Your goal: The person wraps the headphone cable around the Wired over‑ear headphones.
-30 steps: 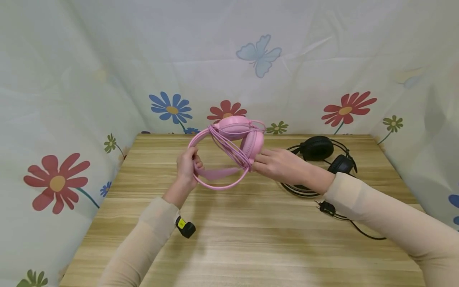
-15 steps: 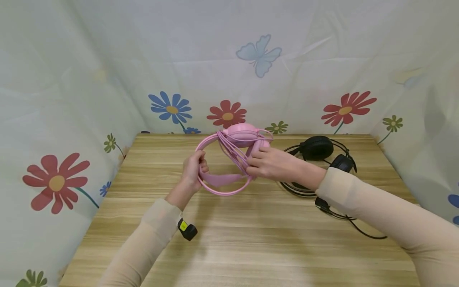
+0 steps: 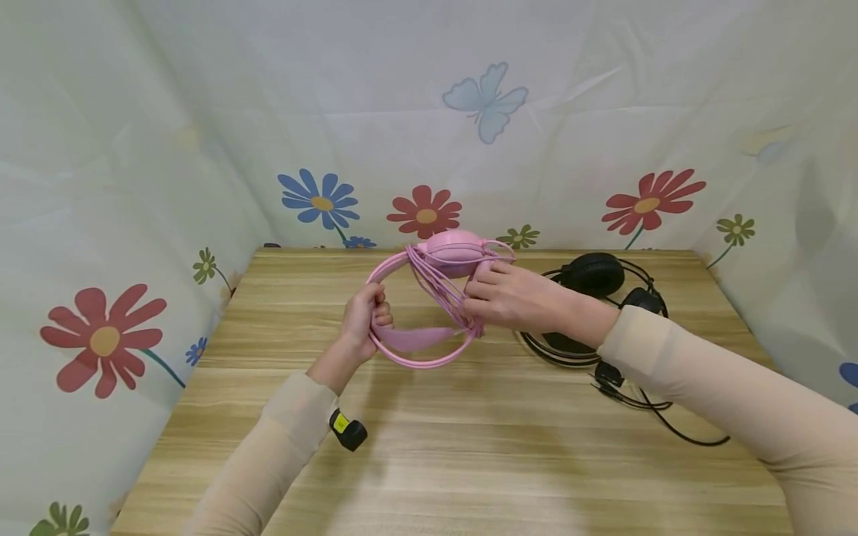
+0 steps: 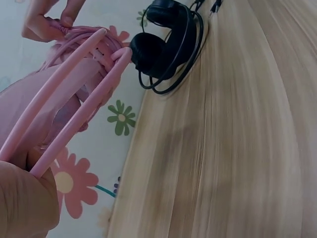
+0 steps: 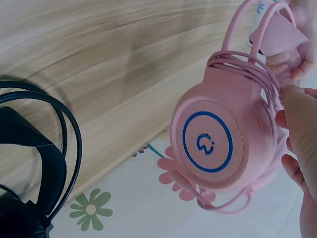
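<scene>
Pink headphones (image 3: 456, 242) are held up above the wooden table, their thin cable (image 5: 237, 67) wound in several loops across the two ear cups. My left hand (image 3: 364, 320) grips the headband (image 4: 64, 129), its fingers curled round the band. At the other end, my right hand (image 3: 512, 298) pinches the wound cable beside the nearer ear cup (image 5: 208, 141), which carries a blue ring and logo in the right wrist view. In the head view that hand covers much of this cup. Exactly where the cable's end lies, I cannot tell.
Black headphones (image 3: 593, 275) with a coiled black cable (image 3: 563, 361) lie on the table (image 3: 429, 461) at the right, partly behind my right forearm. A black wrist device (image 3: 348, 429) sits at my left cuff. Floral fabric (image 3: 429, 134) stands behind the table.
The pink headphones have shifted slightly right and down with my left hand. My right hand has moved from the ear cup's lower edge onto the wound cable.
</scene>
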The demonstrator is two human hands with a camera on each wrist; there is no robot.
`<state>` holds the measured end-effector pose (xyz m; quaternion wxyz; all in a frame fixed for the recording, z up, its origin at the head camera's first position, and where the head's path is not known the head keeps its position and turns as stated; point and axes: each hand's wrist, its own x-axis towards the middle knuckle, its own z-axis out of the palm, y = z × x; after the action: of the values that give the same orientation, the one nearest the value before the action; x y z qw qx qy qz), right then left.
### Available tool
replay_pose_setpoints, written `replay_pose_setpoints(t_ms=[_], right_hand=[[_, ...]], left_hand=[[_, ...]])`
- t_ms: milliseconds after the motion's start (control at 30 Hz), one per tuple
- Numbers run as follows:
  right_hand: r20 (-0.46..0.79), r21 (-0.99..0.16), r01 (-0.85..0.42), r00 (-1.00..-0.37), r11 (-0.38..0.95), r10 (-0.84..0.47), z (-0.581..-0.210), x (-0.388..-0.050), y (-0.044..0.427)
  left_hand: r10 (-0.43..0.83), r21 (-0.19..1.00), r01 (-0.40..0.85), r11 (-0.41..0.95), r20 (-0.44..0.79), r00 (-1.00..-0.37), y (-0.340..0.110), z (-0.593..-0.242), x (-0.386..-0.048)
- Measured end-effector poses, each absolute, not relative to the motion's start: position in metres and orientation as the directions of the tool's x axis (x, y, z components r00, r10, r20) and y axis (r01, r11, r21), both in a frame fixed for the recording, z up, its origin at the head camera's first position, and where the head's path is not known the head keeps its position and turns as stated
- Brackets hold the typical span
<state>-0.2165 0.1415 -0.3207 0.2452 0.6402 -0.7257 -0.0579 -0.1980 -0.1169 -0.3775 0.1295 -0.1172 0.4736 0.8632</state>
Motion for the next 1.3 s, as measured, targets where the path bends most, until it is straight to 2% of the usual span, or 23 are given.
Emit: replay_pose_setpoints(t_ms=[200,367,767,867,967,1133,1300], right_hand=[[0.315,0.387,-0.9,-0.074,0.2,-0.946,-0.321,-0.222,0.144],[0.387,0.327,-0.92,-0.08,0.218,-0.919,-0.327,-0.228,0.144],[0.506,0.125,-0.95,-0.189,0.288,-0.841,-0.346,-0.228,0.139],[0.53,0.059,-0.945,-0.244,0.323,-0.812,-0.35,-0.226,0.138],[0.546,0.003,-0.917,-0.333,0.399,-0.769,-0.354,-0.222,0.14],[0.587,-0.034,-0.84,-0.456,0.542,-0.669,-0.366,-0.218,0.14],[0.561,-0.127,-0.786,-0.56,0.605,-0.61,-0.374,-0.212,0.137]], left_hand=[[0.093,0.737,-0.348,-0.579,-0.364,-0.927,-0.112,-0.383,-0.194],[0.102,0.699,-0.341,-0.629,-0.36,-0.927,-0.109,-0.386,-0.19],[0.08,0.676,-0.291,-0.677,-0.324,-0.942,-0.105,-0.389,-0.182],[0.079,0.665,-0.283,-0.692,-0.319,-0.944,-0.104,-0.391,-0.182],[0.077,0.651,-0.282,-0.705,-0.325,-0.943,-0.103,-0.393,-0.181],[0.05,0.651,-0.281,-0.705,-0.35,-0.935,-0.101,-0.396,-0.179],[0.031,0.649,-0.281,-0.707,-0.368,-0.929,-0.1,-0.399,-0.179]])
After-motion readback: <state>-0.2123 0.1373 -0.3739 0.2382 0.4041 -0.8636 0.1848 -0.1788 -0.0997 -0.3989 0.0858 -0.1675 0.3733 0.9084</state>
